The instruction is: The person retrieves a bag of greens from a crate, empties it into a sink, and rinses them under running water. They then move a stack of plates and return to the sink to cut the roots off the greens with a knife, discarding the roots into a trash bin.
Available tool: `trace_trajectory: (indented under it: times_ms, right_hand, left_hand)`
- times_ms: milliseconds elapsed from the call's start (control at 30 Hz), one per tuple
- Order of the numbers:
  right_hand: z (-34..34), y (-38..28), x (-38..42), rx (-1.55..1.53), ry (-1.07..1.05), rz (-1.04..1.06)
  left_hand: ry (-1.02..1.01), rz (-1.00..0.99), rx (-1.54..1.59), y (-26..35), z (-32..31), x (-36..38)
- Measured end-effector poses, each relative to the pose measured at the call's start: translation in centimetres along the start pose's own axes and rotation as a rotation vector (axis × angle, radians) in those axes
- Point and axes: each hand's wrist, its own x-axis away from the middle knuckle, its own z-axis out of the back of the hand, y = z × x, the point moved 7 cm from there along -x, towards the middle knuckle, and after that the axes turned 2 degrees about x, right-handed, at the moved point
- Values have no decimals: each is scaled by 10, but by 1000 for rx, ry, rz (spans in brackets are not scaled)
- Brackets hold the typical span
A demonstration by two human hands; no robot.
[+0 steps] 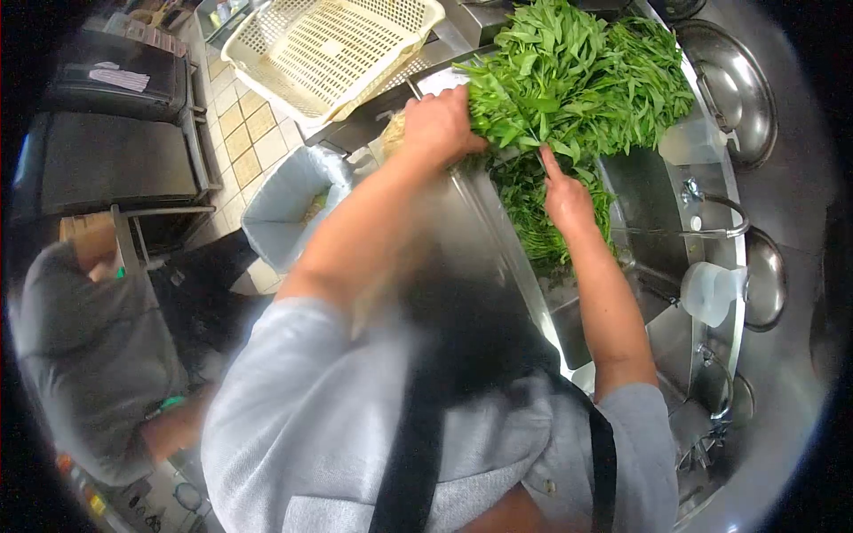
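A big heap of leafy greens (pixel 569 75), with long narrow leaves like water spinach, lies at the top centre. My left hand (pixel 437 126) is closed at the left end of the heap, by the pale stems (pixel 394 135); its fingertips are partly hidden. At the near side of the leaves, my right hand (pixel 569 202) is wrapped round what looks like a knife, its index finger stretched forward. Only a thin dark part of the knife (pixel 534 130) shows among the leaves. More greens (pixel 538 213) lie lower, in the sink beneath my right hand.
A cream perforated basket (pixel 333 49) stands beyond my left hand. Below it is a bin with a pale blue liner (pixel 289 200). Taps (pixel 733 218), a translucent container (pixel 708 293) and metal pans (pixel 733 93) line the right. Another person in a grey shirt (pixel 93 346) is at left.
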Motion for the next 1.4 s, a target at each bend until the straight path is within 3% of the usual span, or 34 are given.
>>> trace_trajectory:
  times_ms: [67,133,267,433,467,567,600,633,767,833,933,1000,1100,1200,1233,1333,1400]
  right_hand:
    - [4,-5,3,-11,-17,-18]
    - [6,-4,3,-17,-4,-21]
    - [-3,4,-1,-16,-4,1]
    - [-6,6,-3,-66,-27,-4]
    - [-1,3,0,-43,11,25]
    - [21,-7,13,-39,69,39]
    - [26,-8,19,-65,78,35]
    - [39,-13,30,-153,231,155]
    - [80,-20,75,-345,300,92]
    - [91,-17,96,-367,378,60]
    - [102,-6,130,-327,571,51]
    - [81,22,155,-653,389,-306]
    - [67,39,195,-820,438,-424]
    - [49,57,234,-916,441,-566]
    - [39,65,246,-937,464,-581]
    - [20,83,275,-914,501,-609]
    - [21,83,288,-1033,445,-729]
  left_hand:
    - [-16,60,77,-21,6,23]
    - [126,87,257,-52,9,48]
    - [127,217,274,-126,3,106]
    - [38,537,-37,-241,-16,162]
    - [-93,599,-43,-265,-24,163]
    - [-107,604,-183,-275,-20,162]
    - [-147,628,-86,-269,-21,155]
    - [-188,648,11,-256,-18,148]
    - [71,164,598,-140,-4,86]
    - [134,-14,707,-76,7,37]
    - [89,-70,921,10,9,-41]
    - [121,-76,812,52,-11,-93]
    - [-42,182,361,89,-26,-110]
    - [-64,173,134,97,-58,-117]
    - [7,172,106,97,-54,-114]
    - [-53,156,210,84,-72,-130]
    - [60,129,214,72,-84,-136]
